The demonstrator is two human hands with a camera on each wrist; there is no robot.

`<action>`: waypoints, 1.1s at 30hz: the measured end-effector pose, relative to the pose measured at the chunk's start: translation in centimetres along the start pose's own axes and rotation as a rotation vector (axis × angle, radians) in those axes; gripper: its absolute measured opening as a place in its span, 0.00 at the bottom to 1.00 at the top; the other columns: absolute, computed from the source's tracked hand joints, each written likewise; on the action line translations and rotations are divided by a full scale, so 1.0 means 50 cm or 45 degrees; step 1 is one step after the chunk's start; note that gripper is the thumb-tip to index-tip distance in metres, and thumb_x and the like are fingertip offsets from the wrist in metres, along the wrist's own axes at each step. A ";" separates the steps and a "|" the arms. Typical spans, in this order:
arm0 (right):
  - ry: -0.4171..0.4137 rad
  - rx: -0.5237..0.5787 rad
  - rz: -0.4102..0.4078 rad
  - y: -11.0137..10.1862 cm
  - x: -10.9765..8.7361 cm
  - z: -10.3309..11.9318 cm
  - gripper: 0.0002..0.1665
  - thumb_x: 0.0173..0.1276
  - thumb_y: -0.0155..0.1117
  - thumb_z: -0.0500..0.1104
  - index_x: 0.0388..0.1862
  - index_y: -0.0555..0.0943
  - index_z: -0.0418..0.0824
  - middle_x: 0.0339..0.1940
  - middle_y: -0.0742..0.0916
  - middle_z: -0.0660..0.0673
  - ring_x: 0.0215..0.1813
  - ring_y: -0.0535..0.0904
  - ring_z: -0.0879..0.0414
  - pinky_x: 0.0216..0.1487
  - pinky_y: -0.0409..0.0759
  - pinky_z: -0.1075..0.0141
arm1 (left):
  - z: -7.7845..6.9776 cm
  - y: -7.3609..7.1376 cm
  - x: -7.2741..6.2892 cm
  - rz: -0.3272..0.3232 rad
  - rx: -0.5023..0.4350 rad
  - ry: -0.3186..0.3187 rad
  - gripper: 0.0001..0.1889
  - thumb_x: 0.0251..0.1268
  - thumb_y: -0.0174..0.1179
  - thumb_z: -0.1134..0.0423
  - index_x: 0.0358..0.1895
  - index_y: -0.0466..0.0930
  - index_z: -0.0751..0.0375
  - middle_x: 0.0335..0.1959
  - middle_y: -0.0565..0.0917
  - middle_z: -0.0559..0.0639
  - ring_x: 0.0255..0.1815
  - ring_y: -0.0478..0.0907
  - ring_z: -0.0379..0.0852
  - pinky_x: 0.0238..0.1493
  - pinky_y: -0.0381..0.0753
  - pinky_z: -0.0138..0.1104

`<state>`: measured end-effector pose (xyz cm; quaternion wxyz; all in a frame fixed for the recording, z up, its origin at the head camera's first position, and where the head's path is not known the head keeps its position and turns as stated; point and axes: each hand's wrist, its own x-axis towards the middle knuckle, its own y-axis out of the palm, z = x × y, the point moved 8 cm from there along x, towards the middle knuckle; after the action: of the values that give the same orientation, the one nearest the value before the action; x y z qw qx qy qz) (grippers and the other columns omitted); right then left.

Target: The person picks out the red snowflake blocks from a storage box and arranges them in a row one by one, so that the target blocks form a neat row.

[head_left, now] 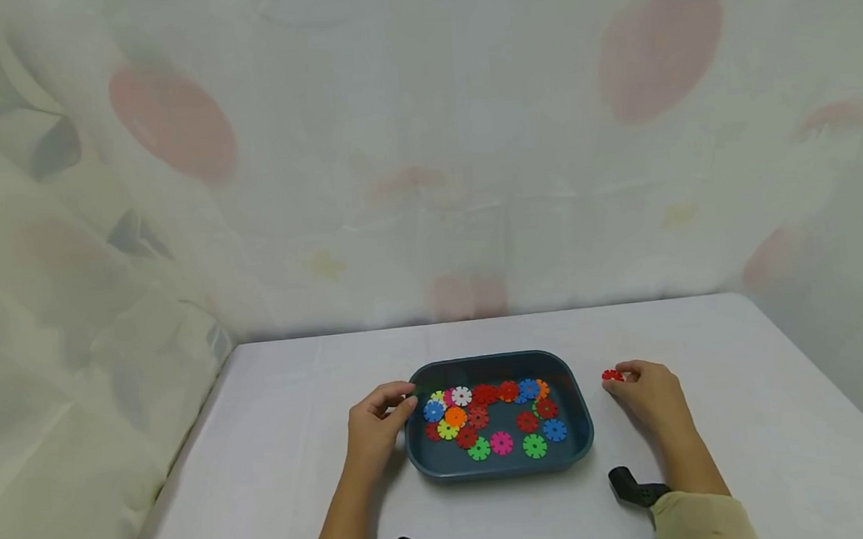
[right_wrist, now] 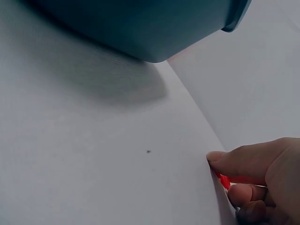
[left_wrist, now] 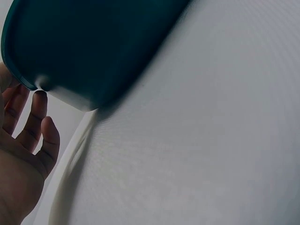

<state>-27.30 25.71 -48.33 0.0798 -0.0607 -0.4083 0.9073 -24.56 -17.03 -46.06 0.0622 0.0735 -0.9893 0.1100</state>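
On the white table a dark blue-green tray [head_left: 502, 467] holds several notched plastic discs in a loose layer. Among them are a white disc [head_left: 461, 396], an orange disc [head_left: 455, 417], a pink disc [head_left: 501, 443] and a green disc [head_left: 535, 446]. My left hand [head_left: 373, 428] grips the tray's left rim with thumb and fingers. To the right of the tray, apart from it, my right hand [head_left: 652, 396] pinches a red notched disc [head_left: 610, 375] between thumb and fingers, low over the table. Only a sliver of red shows in the right wrist view.
The white-covered table [head_left: 296, 379] ends at a back edge against a hanging curtain [head_left: 512, 130] printed with fruit. More patterned cloth [head_left: 50, 396] slopes down on the left side. Each wrist carries a black camera mount [head_left: 635, 489].
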 end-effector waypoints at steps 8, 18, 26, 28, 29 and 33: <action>-0.029 -0.008 -0.034 0.003 0.008 0.006 0.26 0.67 0.64 0.48 0.56 0.80 0.30 0.46 0.83 0.31 0.46 0.76 0.40 0.45 0.77 0.48 | -0.045 -0.006 -0.011 0.015 0.006 -0.026 0.10 0.65 0.65 0.65 0.47 0.86 0.63 0.46 0.87 0.52 0.45 0.79 0.47 0.49 0.80 0.31; 0.026 -0.007 -0.012 0.005 0.005 0.002 0.27 0.68 0.63 0.48 0.57 0.79 0.30 0.51 0.82 0.28 0.49 0.76 0.37 0.51 0.77 0.44 | -0.045 -0.004 -0.011 0.019 -0.002 -0.034 0.10 0.64 0.65 0.66 0.47 0.86 0.64 0.46 0.87 0.51 0.45 0.78 0.46 0.48 0.79 0.32; 0.032 -0.007 -0.015 0.003 0.002 0.005 0.27 0.67 0.64 0.48 0.57 0.79 0.30 0.48 0.82 0.29 0.47 0.75 0.38 0.48 0.78 0.47 | -0.044 -0.005 -0.011 0.016 -0.003 -0.029 0.10 0.64 0.65 0.66 0.46 0.86 0.64 0.46 0.87 0.52 0.45 0.78 0.46 0.48 0.80 0.32; 0.032 -0.008 -0.019 0.003 0.001 0.004 0.27 0.67 0.64 0.48 0.57 0.79 0.31 0.46 0.82 0.30 0.46 0.75 0.40 0.45 0.78 0.49 | -0.043 -0.004 -0.012 0.020 -0.002 -0.033 0.10 0.64 0.65 0.65 0.46 0.86 0.64 0.46 0.87 0.52 0.45 0.78 0.46 0.49 0.79 0.32; 0.036 -0.004 -0.021 0.003 0.000 0.002 0.27 0.67 0.64 0.49 0.57 0.79 0.31 0.45 0.82 0.31 0.45 0.74 0.40 0.43 0.77 0.51 | -0.042 -0.004 -0.012 0.021 0.001 -0.036 0.10 0.64 0.65 0.65 0.47 0.86 0.65 0.46 0.87 0.51 0.46 0.78 0.46 0.49 0.79 0.32; 0.057 0.018 -0.029 0.002 0.000 -0.005 0.27 0.67 0.64 0.50 0.58 0.79 0.33 0.41 0.81 0.36 0.42 0.73 0.44 0.36 0.73 0.59 | -0.040 -0.002 -0.012 0.028 -0.001 -0.039 0.11 0.64 0.66 0.65 0.47 0.85 0.65 0.47 0.87 0.49 0.47 0.78 0.46 0.50 0.79 0.33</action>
<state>-27.28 25.81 -48.57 0.0994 -0.0757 -0.4007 0.9077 -23.74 -16.58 -44.19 0.0460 0.0643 -0.9909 0.1092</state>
